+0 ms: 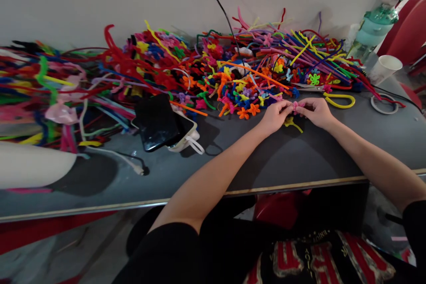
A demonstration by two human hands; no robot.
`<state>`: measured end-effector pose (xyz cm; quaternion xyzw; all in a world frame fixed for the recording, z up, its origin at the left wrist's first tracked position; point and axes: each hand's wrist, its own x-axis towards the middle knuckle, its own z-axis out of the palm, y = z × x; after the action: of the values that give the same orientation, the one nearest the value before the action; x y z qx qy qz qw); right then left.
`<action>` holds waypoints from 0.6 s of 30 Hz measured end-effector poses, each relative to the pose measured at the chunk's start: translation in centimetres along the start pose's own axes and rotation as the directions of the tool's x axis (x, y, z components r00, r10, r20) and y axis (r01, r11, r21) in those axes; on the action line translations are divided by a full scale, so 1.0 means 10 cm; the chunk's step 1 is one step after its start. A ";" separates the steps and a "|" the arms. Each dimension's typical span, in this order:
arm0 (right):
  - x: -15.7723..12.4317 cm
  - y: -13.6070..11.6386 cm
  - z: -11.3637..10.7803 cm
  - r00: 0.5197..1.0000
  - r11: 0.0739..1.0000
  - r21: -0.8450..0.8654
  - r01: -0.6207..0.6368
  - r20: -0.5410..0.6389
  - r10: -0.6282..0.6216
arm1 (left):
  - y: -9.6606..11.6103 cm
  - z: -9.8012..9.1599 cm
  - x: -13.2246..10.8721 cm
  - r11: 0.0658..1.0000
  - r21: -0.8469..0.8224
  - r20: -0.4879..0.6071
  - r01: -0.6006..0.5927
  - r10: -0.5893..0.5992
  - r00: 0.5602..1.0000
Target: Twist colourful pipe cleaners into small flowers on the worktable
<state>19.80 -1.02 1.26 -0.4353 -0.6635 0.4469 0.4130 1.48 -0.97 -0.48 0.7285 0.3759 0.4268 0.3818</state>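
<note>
A small pink pipe-cleaner flower (295, 106) is pinched between my two hands, just above the grey table. My left hand (277, 115) holds it from the left with thumb and fingertips together. From the other side, the fingers of my right hand (316, 111) close on the same flower. Beneath them lies a yellow pipe-cleaner piece (292, 124), partly hidden by the hands. Close behind sits a heap of finished pipe-cleaner flowers (244, 93) in orange, blue, pink and yellow. A bent yellow pipe cleaner (340, 101) rests right of my right hand.
Many loose pipe cleaners (316, 55) are piled along the wall. A black phone (156, 122) lies on a white-cased device (188, 135) at left, near a white cable (133, 166). At right stand a paper cup (385, 69), a green bottle (372, 31) and a tape ring (384, 104).
</note>
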 end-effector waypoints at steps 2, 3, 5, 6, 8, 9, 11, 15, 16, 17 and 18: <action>0.00 -0.05 -0.03 0.999 1.000 0.012 -0.010 0.052 0.009 | 0.01 -0.01 0.01 0.988 -0.150 0.056 0.033 -0.025 0.998; 0.00 -0.07 -0.04 0.998 1.000 0.018 -0.011 0.066 0.010 | 0.02 -0.02 0.01 0.977 -0.209 0.067 0.048 -0.034 0.997; -0.01 -0.09 -0.04 0.997 0.999 0.041 -0.016 0.077 0.013 | 0.03 -0.02 0.00 0.951 -0.298 0.084 0.081 -0.058 0.995; -0.01 -0.10 -0.04 0.997 0.998 0.055 -0.022 0.078 0.018 | 0.04 -0.03 -0.01 0.942 -0.324 0.093 0.093 -0.066 0.993; -0.01 -0.10 -0.03 0.997 0.996 0.081 -0.036 0.077 0.030 | 0.06 -0.04 -0.01 0.938 -0.331 0.104 0.104 -0.073 0.992; -0.01 -0.09 -0.02 0.996 0.995 0.086 -0.042 0.078 0.036 | 0.06 -0.04 -0.02 0.943 -0.316 0.100 0.101 -0.073 0.992; -0.01 -0.09 -0.02 0.996 0.996 0.078 -0.050 0.081 0.044 | 0.07 -0.05 -0.02 0.961 -0.261 0.076 0.091 -0.074 0.994; -0.02 -0.07 -0.02 0.996 0.998 0.027 -0.048 0.077 0.046 | 0.07 -0.07 -0.02 0.988 -0.132 0.026 0.076 -0.073 0.997; -0.01 -0.07 -0.01 0.997 0.999 0.015 -0.047 0.069 0.045 | 0.07 -0.07 -0.02 0.990 -0.114 0.017 0.079 -0.078 0.997; -0.01 -0.06 -0.01 0.997 0.999 0.008 -0.046 0.059 0.045 | 0.07 -0.07 -0.02 0.991 -0.104 0.004 0.087 -0.087 0.996; -0.01 -0.06 0.00 0.998 0.999 0.008 -0.045 0.045 0.044 | 0.07 -0.06 -0.02 0.990 -0.100 -0.013 0.097 -0.099 0.995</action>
<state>19.68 -1.21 1.81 -0.4379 -0.6607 0.4687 0.3899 1.01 -1.26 0.25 0.6854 0.3933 0.4321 0.4346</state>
